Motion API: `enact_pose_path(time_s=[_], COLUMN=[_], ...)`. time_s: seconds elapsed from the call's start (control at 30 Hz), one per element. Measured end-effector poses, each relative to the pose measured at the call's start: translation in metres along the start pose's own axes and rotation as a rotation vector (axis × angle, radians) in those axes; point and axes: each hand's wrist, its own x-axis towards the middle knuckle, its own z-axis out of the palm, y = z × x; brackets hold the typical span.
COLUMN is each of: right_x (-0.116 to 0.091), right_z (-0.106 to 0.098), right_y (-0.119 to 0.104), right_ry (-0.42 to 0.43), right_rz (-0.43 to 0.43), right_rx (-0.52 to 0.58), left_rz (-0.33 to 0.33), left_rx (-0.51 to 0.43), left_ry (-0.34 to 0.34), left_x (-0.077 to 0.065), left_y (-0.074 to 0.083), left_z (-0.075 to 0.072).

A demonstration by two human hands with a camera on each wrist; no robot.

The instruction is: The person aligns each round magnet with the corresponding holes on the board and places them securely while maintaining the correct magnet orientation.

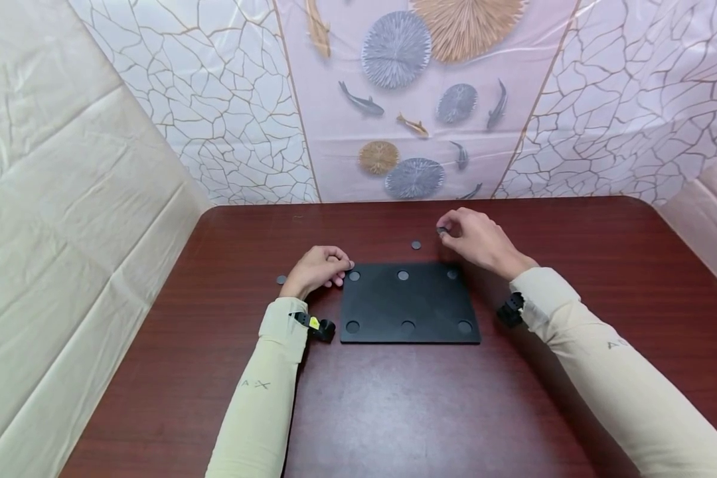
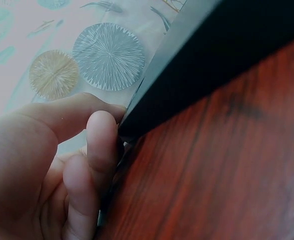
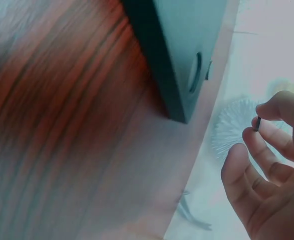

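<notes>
Sleeves [image 1: 621, 372], two and cream, reach forward over the dark red counter [image 1: 358, 411], the left arm almost straight ahead, the right slanting inward. Between them lies one black board [image 1: 409, 305] with six round recesses, three along its near edge, three along its far edge. At the far left corner the left hand [image 1: 318, 271] bends inward, fingers curled and pinching the board. Two discs lie loose on the counter: a left disc [image 1: 281, 279] just beside that wrist, and a far disc [image 1: 415, 245] past the board. Beyond the far right corner, the right hand [image 1: 478, 242] pinches a third disc [image 1: 441, 230] between thumb and fingers.
</notes>
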Motion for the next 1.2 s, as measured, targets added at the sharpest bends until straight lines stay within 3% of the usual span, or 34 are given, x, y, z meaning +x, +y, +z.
enact_pose_path(time_s=[0.5,0.87,1.2], right_x=[-0.009,-0.017,-0.021], right_z=[0.004,0.006,0.008], right_y=[-0.023,-0.035,-0.047], right_ry=[0.01,0.067,0.089], right_rz=[-0.074,-0.118,-0.151], right_rx=[0.033,0.166,0.205], left_rz=[0.026,0.027,0.016], left_rx=[0.003,0.003,0.003], left_ry=[0.006,0.004,0.017], left_x=[0.002,0.003,0.004], left_y=[-0.002,-0.004,-0.004], left_z=[0.002,0.001,0.002])
